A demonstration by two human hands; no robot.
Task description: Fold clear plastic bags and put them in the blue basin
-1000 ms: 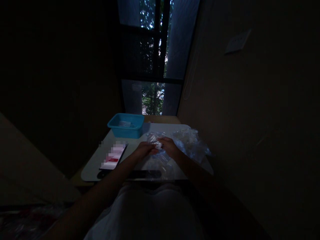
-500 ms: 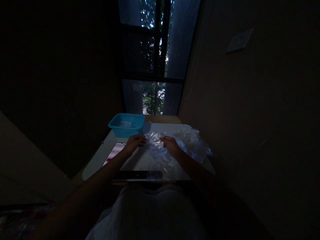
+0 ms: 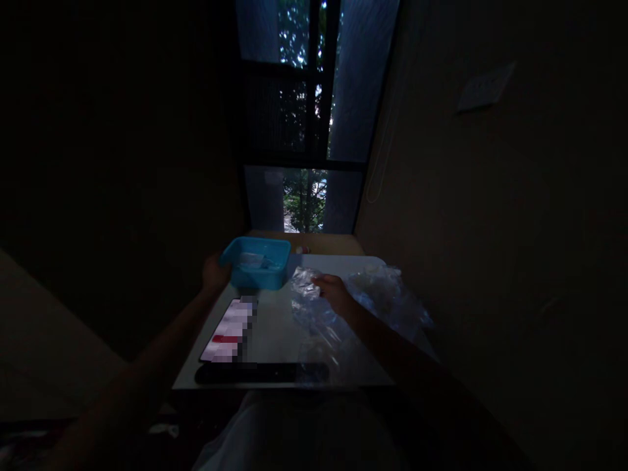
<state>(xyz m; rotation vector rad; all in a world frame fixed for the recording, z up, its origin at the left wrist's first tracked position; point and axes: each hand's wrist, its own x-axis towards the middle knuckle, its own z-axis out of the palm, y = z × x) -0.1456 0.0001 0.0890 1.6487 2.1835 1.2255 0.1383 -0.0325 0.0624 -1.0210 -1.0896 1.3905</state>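
Observation:
My left hand (image 3: 216, 273) is at the left rim of a blue plastic basket (image 3: 260, 278), its fingers closed on the edge. Some clear packets (image 3: 252, 260) lie inside the basket. My right hand (image 3: 333, 292) pinches a crinkled, shiny clear plastic packet (image 3: 305, 282) over the middle of the white table. Below that packet, more clear plastic (image 3: 318, 320) is spread on the tabletop.
A phone with a lit screen (image 3: 228, 330) lies at the left of the white table (image 3: 275, 333). A dark strip (image 3: 260, 373) runs along the near edge. Crumpled clear plastic (image 3: 385, 294) is heaped at the right. A window (image 3: 304, 196) stands behind.
My left hand has moved left, away from the shiny packet, and taken hold of the basket rim. The basket sits slightly nearer. My right hand still holds the packet.

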